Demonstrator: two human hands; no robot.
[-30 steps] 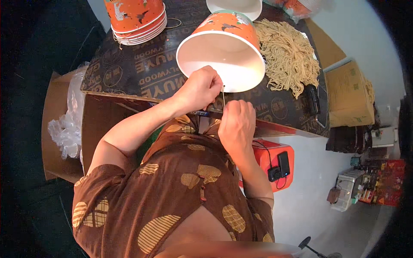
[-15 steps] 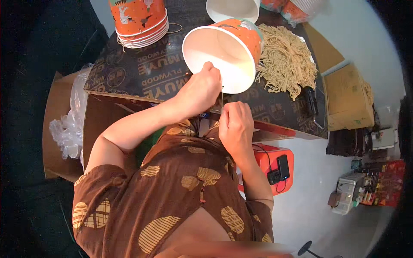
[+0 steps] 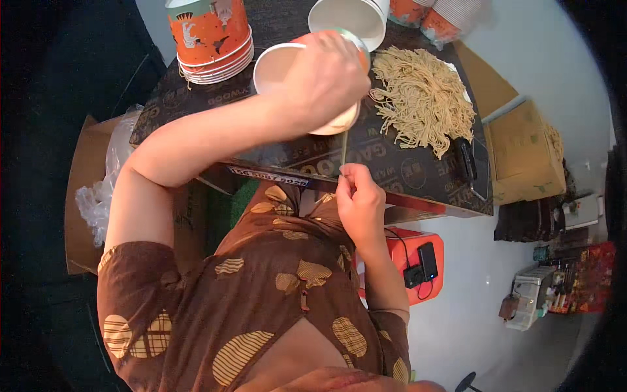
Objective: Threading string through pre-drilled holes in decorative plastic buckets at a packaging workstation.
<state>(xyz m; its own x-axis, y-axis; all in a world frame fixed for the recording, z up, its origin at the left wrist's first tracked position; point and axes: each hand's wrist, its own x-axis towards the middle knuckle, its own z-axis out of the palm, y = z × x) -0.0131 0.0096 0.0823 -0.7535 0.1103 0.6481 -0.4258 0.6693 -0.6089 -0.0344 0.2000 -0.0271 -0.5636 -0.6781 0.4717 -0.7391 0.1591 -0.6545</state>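
A paper bucket (image 3: 271, 68), orange outside and white inside, lies tilted on the table with its mouth toward me. My left hand (image 3: 326, 81) is curled in front of it, over the right part of its mouth and side. The fingertips are hidden, so what they hold does not show. Below the rim, my right hand (image 3: 361, 196) pinches a thin cord (image 3: 344, 150) at the table's front edge. That cord runs taut up to the bucket's lower rim. Right of the bucket lies a loose heap of beige cords (image 3: 428, 98).
Nested orange buckets (image 3: 212, 39) stand at the back left; a white-lined bucket (image 3: 349, 23) lies behind. A black tool (image 3: 467, 157) rests by the heap. Cardboard boxes (image 3: 529, 153) flank the dark table (image 3: 405, 166). A red stool (image 3: 431, 242) holds a black device.
My left hand has moved from inside the bucket's lower rim up and right across its mouth. The bucket has shifted left. More cord shows between the rim and my right hand.
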